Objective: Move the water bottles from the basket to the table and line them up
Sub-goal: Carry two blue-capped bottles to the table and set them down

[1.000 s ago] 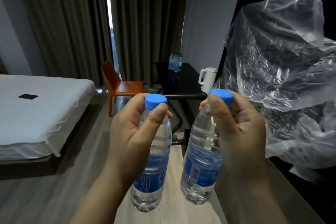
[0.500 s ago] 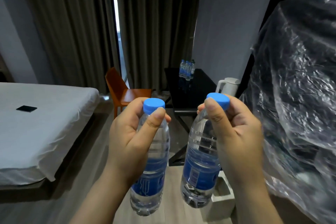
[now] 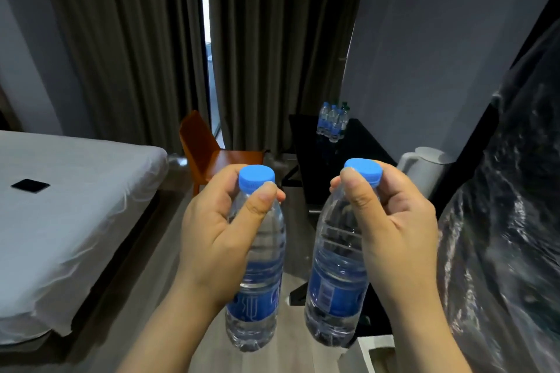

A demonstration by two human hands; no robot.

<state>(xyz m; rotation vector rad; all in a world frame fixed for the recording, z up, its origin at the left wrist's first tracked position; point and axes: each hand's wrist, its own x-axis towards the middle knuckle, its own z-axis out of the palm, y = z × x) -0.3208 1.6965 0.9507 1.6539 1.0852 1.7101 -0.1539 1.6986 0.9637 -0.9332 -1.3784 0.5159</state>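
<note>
Aloft, one bottle [image 3: 260, 297] each in left hand [image 3: 218, 239], right hand [image 3: 394, 230]

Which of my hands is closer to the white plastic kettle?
Right. The right hand, gripping a clear blue-capped water bottle, is just below and left of the white plastic kettle. The left hand, gripping a second bottle, is farther left, beyond both bottles.

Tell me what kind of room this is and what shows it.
Probably a hotel room: a made bed with a white sheet at left, floor-length dark curtains behind, and a black table carrying a cluster of water bottles, with a white kettle nearby.
</note>
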